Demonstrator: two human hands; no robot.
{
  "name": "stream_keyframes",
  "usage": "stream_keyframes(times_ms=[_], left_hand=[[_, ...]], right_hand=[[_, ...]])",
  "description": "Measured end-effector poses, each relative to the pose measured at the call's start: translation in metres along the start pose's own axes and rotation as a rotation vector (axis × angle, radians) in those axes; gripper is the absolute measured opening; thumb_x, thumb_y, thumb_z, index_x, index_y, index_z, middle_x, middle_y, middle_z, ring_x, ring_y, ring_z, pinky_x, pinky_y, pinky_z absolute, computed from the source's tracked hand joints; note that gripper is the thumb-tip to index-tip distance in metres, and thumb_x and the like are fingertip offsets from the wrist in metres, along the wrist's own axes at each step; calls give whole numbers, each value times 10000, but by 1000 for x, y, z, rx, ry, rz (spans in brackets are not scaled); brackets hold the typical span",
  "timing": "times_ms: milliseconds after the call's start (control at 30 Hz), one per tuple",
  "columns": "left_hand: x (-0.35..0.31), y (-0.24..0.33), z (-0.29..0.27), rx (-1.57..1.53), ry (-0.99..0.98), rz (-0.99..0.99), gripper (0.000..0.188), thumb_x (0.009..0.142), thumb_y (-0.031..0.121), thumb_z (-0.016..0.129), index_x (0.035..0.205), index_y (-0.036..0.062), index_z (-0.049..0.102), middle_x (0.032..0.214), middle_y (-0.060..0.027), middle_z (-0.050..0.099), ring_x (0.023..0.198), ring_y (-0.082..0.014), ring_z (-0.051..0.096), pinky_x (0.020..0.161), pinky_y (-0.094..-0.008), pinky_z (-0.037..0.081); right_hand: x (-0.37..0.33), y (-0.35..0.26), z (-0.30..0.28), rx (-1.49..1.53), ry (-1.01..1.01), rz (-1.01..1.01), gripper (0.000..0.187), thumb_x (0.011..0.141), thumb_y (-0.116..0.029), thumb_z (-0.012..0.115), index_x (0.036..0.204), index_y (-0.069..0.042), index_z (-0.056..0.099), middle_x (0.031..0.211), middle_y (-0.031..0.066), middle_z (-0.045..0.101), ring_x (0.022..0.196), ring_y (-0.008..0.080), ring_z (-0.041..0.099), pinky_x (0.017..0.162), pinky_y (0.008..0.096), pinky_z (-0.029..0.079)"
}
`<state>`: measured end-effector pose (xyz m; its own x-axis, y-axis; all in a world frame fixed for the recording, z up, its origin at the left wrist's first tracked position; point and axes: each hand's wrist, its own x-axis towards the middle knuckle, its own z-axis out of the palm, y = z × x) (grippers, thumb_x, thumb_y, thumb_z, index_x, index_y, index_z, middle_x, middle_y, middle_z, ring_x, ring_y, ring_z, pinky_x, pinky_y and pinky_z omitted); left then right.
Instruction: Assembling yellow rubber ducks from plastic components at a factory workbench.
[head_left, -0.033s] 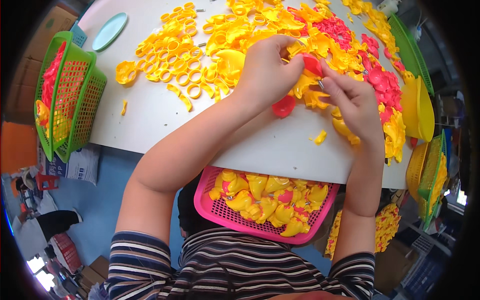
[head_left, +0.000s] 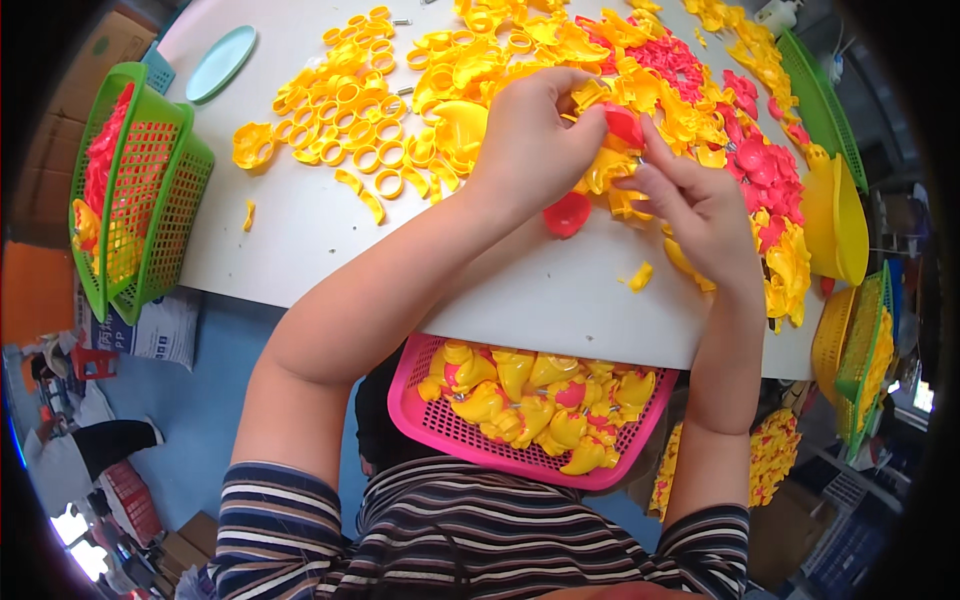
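My left hand (head_left: 540, 135), fingers closed, holds a red, cup-like plastic part (head_left: 624, 127) above the table. A yellow plastic piece (head_left: 590, 95) shows at its fingertips; whether it joins the red part I cannot tell. From the right my right hand (head_left: 705, 205) reaches in, its index fingertip against the red part's edge and the thumb lower. A small silver metal piece (head_left: 640, 159), partly hidden, shows between that finger and thumb. Below my hands a loose red cup-shaped part (head_left: 567, 215) lies on the white table (head_left: 500, 290).
Yellow rings (head_left: 365, 157), yellow shells (head_left: 480, 65) and red parts (head_left: 765, 170) are heaped across the table. A pink basket (head_left: 510, 465) of yellow-and-red pieces sits at the near edge. Green baskets (head_left: 170, 215) stand left, near a pale blue dish (head_left: 222, 62); a yellow bowl (head_left: 840, 215) is right.
My right hand has shifted slightly, its thumb moving left. The silver piece, plainer before between its fingers, is now higher against the red part and less visible. The left hand stays nearly still.
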<state>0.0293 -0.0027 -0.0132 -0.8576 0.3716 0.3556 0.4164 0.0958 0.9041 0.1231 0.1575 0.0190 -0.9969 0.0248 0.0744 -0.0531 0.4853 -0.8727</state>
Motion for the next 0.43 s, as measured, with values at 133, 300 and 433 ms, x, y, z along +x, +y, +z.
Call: stream_keyframes(times_ms=[133,300,433], left_hand=[[3,10,-7,-287,-112,-150,429,774,206,645,1087,-73,556,827,-139,643,648,-176,610,594,-286,487],[10,4,-16,-170,-380,-25,564,756,317,708,1205,29,526,965,-149,626,854,-180,626,742,-281,496],[19,12,-29,-90,-594,-233,591,795,328,695,1297,112,470,1048,-123,612,862,-139,599,759,-255,498]], right_hand=[[7,1,5,71,72,34,381,864,-41,574,1237,5,509,987,80,627,843,123,634,699,236,532],[10,7,-21,201,-95,124,386,817,-32,621,1193,10,548,818,37,628,625,78,597,582,198,513],[12,2,-9,89,35,95,366,828,-72,617,1191,-51,573,785,19,624,644,77,591,617,209,513]])
